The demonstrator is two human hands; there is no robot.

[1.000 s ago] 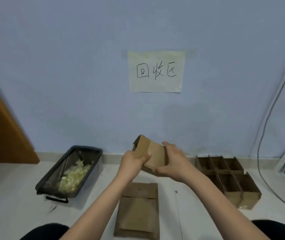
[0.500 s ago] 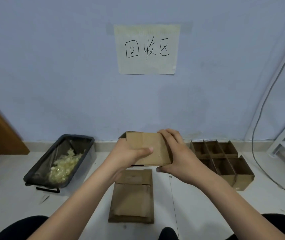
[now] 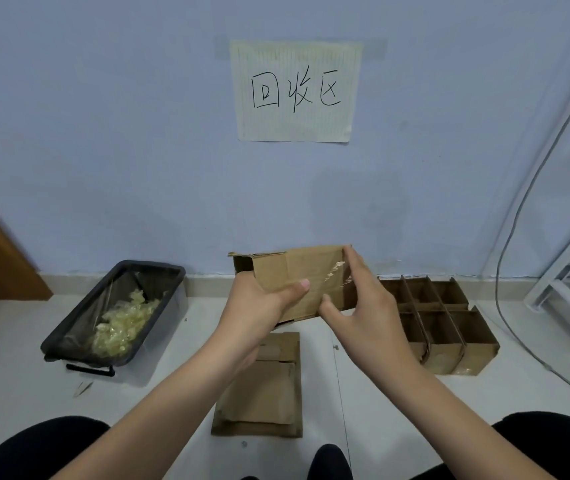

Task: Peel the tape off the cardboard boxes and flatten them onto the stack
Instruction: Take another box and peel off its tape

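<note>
Brown cardboard fills the middle of the scene: a small cardboard box is held up in the air above the stack of flattened cardboard that lies on the pale floor. Left of the box, the left hand grips it from below, thumb curled over its near face and the other fingers hidden behind it. Right of the box, the right hand has its fingers at the box's right end and its thumb at the lower edge, pinching where a strip of clear tape is lifted and crinkled off the cardboard. Further left of the box sits a dark bin lined with plastic and holding crumpled yellowish tape. Further right of the box stands a cardboard divider tray with open compartments. Above the box, a paper sign with handwritten characters is stuck to the blue wall.
</note>
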